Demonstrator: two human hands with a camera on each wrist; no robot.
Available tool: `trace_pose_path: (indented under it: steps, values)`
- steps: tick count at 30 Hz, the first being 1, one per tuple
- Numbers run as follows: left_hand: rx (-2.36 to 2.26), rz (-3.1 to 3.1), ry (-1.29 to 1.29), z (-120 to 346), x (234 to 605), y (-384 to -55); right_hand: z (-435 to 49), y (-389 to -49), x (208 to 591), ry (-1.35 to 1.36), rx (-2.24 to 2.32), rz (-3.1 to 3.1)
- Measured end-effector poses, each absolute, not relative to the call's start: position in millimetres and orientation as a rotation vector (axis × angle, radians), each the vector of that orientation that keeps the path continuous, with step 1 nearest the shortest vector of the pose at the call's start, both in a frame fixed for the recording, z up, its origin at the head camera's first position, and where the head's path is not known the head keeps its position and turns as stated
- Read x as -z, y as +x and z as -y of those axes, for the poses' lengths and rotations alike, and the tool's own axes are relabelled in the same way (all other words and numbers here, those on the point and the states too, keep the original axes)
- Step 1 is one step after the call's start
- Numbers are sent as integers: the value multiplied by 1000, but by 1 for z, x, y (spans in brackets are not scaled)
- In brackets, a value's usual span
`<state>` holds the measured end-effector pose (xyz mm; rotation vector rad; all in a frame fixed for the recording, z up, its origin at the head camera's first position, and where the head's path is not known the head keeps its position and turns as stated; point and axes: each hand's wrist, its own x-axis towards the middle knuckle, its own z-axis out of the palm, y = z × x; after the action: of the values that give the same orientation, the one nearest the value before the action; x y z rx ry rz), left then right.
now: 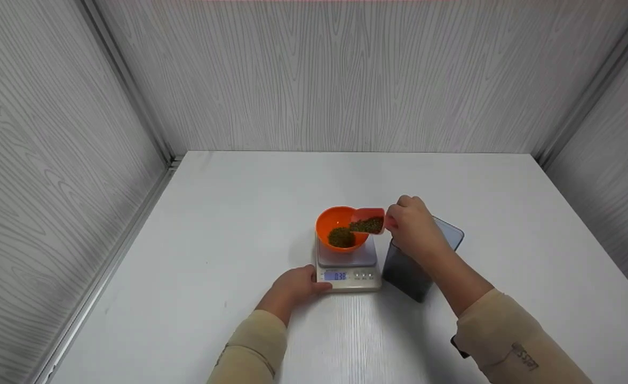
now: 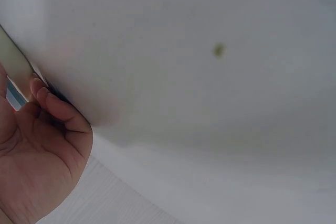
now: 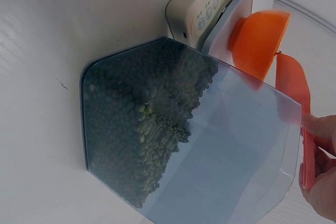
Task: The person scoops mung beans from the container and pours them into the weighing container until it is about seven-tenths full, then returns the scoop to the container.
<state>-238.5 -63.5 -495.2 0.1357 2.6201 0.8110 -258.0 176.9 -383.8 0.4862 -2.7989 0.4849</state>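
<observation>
My right hand (image 1: 414, 226) grips the handle of a red scoop (image 1: 376, 213) that carries green beans, which look like mung beans. The scoop is tilted, its lip over the right side of an orange bowl (image 1: 323, 228). A small heap of green beans (image 1: 340, 238) lies in the bowl. Beneath the bowl is a kitchen scale (image 1: 346, 286), its lit display (image 1: 335, 276) showing digits that look like 038. My left hand (image 1: 295, 285) holds the scale's front left corner, thumb on the front edge. In the right wrist view a bean hangs at the scoop's tip.
Just right of the scale stands a clear bluish container (image 3: 236, 145), part filled with green beans (image 3: 131, 129); my right forearm partly covers it in the head view. A white table (image 1: 239, 202) carries everything, with grey wood-grain panels (image 1: 335, 74) behind and at both sides.
</observation>
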Motion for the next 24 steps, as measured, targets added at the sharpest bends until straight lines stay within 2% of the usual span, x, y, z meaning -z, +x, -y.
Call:
trace_pose_path:
  steps: [24]
  values:
    - [-817, -2600, 129, 63, 494, -238, -177, -258, 379, 488, -416, 2807]
